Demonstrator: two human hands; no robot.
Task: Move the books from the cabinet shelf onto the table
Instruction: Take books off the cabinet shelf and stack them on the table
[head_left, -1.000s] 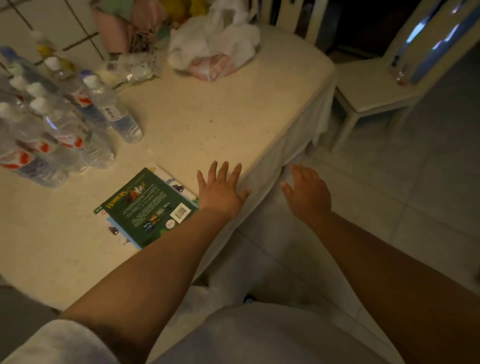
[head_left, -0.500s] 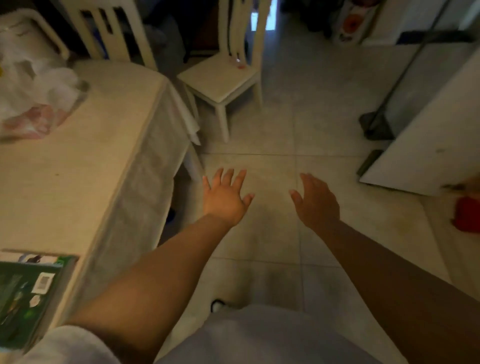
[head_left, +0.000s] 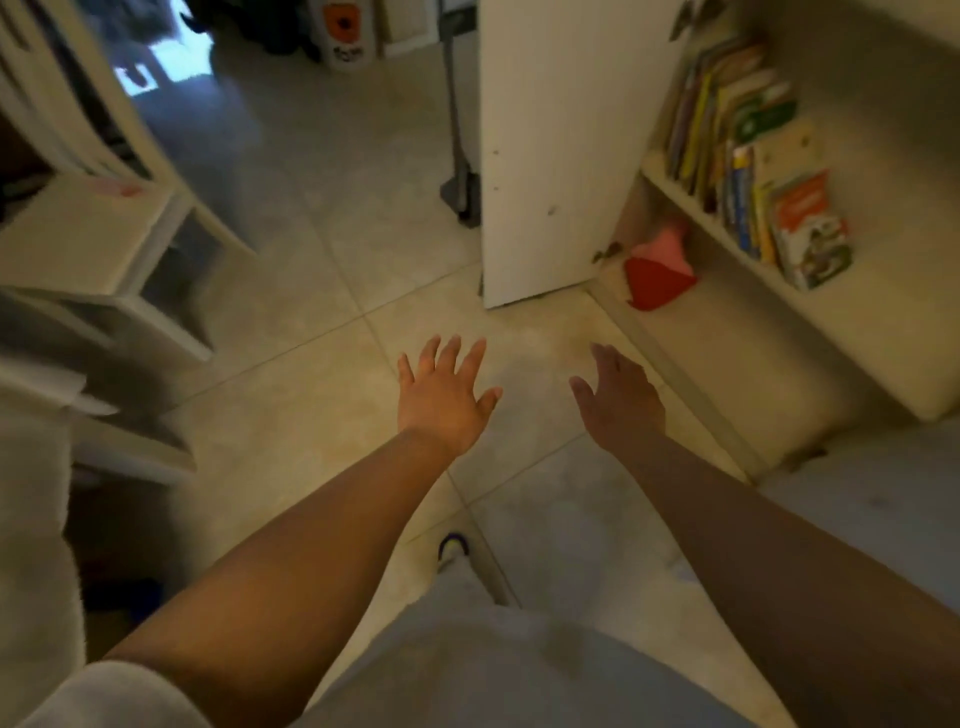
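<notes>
Books (head_left: 737, 150) are the target, yet nearest the camera are two bare forearms stretched out over the tiled floor (head_left: 322, 291). Left hand (head_left: 444, 397) has its fingers straight and spread, holding nothing; right hand (head_left: 621, 402) is likewise empty, fingers extended and loosely together, thumb out. Both hover over the floor, well apart from the cabinet shelf (head_left: 727, 228).

Farther off to the right, the books stand on that shelf behind the open cabinet door (head_left: 550, 145), packed upright and leaning. I count roughly a dozen spines, though blur makes an exact number uncertain; the front one, with an orange-and-white cover (head_left: 810, 234), tilts outward at the row's near end. Below the shelf lies one red object (head_left: 657, 278) with something pink behind it. One white chair (head_left: 88, 234) stands to the left.

Risks, as I judge them: pulling one book from a tight leaning row could topple its neighbours off the shelf edge; the open door narrows the reach for the left arm; and the dim light could spoil the grip.
</notes>
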